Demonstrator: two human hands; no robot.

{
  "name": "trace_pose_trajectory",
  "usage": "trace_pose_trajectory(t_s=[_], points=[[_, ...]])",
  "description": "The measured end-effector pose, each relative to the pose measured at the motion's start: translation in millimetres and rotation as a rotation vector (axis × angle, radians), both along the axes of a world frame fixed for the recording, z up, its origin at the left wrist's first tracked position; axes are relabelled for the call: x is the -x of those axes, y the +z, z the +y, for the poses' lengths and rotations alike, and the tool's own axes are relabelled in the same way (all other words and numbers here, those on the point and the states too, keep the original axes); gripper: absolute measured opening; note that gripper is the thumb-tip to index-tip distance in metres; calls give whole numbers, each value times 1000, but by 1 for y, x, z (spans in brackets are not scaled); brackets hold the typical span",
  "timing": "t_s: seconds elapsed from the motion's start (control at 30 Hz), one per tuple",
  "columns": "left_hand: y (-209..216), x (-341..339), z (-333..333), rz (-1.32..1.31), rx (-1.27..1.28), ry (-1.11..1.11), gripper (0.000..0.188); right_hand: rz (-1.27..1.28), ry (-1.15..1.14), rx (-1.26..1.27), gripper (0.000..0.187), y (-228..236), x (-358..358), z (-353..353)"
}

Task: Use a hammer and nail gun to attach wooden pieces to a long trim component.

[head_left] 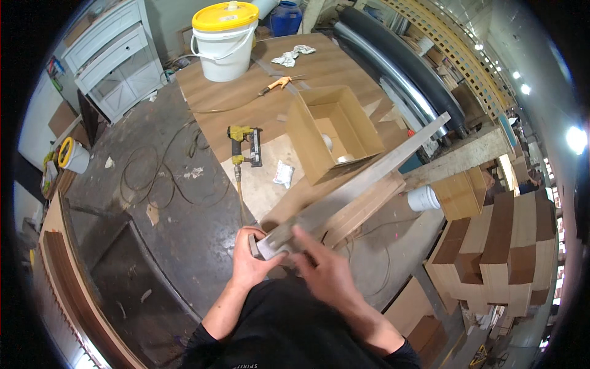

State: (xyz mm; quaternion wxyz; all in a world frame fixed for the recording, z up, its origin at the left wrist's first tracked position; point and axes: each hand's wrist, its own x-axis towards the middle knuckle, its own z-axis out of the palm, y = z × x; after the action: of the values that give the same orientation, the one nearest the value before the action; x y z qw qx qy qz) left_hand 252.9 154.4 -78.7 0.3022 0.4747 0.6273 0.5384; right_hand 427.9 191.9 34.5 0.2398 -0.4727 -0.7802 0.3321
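A long grey-white board (362, 180) runs from in front of my body up to the right, above a brown wooden piece (367, 206). My left hand (249, 261) is closed around the board's near end, with the thumb across its lower edge and the fingers on the far side. My right hand (326, 270) is at the board's right side, blurred by motion. Its fingertips meet a small greyish-brown piece (283, 233) on the board's top. Blur hides whether those fingers grip it.
On the table (209, 98) are a yellow-lidded white bucket (222, 52), an open cardboard box (335, 132), a yellow nail gun (243, 146), an orange air blow gun (276, 85) and a crumpled packet (284, 174). Stacked cartons (491, 252) stand right; a hose (160, 166) loops over the floor.
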Motion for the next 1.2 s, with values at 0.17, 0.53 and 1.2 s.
trace_pose_trajectory(t_s=[0.17,0.53,1.2], points=[[7,0,3,82,58,-2,59,69,-291,297,47,19,-29,26],[-1,-1,3,46,-5,-9,59,-141,-20,195,30,-20,-62,77],[17,1,2,113,5,6,61,-42,-8,375,20,27,-20,54]])
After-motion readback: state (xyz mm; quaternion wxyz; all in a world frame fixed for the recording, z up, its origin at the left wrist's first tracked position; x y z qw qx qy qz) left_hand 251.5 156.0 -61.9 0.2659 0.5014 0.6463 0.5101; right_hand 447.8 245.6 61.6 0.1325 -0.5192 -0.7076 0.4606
